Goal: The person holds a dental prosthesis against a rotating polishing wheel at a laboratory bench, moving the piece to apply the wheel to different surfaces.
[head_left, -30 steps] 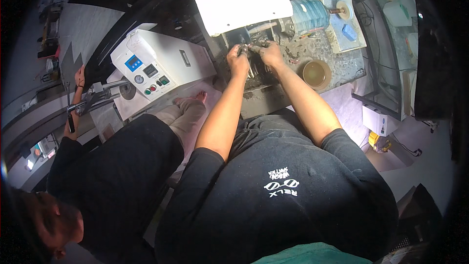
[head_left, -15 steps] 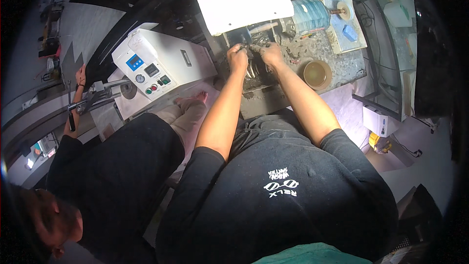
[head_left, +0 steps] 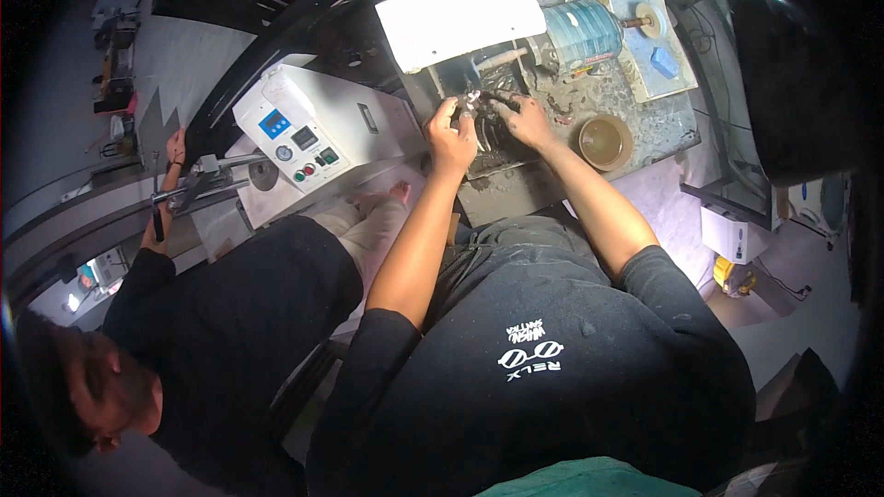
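Observation:
My left hand (head_left: 451,136) is closed, fingers and thumb around a small grey, slurry-coated piece (head_left: 472,98) with a shiny pale top; its kind is too small to make out. To its right, my right hand (head_left: 529,121) has its dirty fingers stretched apart toward the piece, holding nothing that I can see. Both hands are over a muddy tray (head_left: 493,166) in front of a pale spindle (head_left: 500,60). A white hood (head_left: 460,14) covers the area behind them. Wet grey slurry coats the tray, hiding parts of the fingertips.
On the muddy worktop to the right stand a round brown bowl (head_left: 605,143) of cloudy liquid and a blue-tinted plastic bottle (head_left: 582,32) on its side. A blue block (head_left: 663,62) lies farther right. At left, a white control box (head_left: 299,133) stands near another person (head_left: 230,313).
Both hands have drawn slightly back from the spindle, and the right hand has parted from the left. The small piece now shows in the left hand. The view has shifted slightly.

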A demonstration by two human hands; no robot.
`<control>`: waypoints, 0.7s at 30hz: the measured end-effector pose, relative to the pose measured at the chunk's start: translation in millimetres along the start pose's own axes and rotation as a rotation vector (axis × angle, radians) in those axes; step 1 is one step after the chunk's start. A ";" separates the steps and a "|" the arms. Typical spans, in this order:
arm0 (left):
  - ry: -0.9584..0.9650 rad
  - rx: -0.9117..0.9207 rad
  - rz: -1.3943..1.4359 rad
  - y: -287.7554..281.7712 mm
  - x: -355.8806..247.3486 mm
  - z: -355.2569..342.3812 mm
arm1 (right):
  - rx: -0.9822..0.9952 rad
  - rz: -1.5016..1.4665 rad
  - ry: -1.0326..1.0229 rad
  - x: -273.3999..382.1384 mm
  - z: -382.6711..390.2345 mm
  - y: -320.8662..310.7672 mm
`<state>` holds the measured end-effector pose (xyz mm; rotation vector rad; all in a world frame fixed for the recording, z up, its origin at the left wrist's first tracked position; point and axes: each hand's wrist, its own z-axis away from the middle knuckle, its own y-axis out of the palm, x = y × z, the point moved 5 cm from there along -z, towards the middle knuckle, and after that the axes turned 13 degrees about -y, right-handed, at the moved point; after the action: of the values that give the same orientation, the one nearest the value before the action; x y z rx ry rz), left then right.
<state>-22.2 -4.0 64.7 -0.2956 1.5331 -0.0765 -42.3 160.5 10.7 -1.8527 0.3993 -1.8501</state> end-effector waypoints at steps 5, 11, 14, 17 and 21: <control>0.330 -0.155 -0.123 -11.9 -85.7 24.4 | 0.312 0.338 -0.182 -40.6 -1.9 42.6; 0.489 -0.187 -0.145 -10.1 -157.0 50.8 | 0.459 0.435 -0.122 -25.0 1.3 60.5; 0.496 -0.207 -0.192 -11.2 -171.3 60.6 | 0.523 0.423 -0.097 -16.5 9.7 63.3; 0.430 -0.208 -0.087 -12.2 -180.1 65.6 | 0.566 0.473 -0.176 -7.1 20.8 63.4; 0.470 -0.188 0.021 -9.9 -182.3 65.7 | 0.574 0.496 -0.303 -4.6 32.3 62.6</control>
<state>36.3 38.3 244.7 -0.4316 2.0147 0.0171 -2.2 114.8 -25.2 -1.4362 0.1685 -1.1688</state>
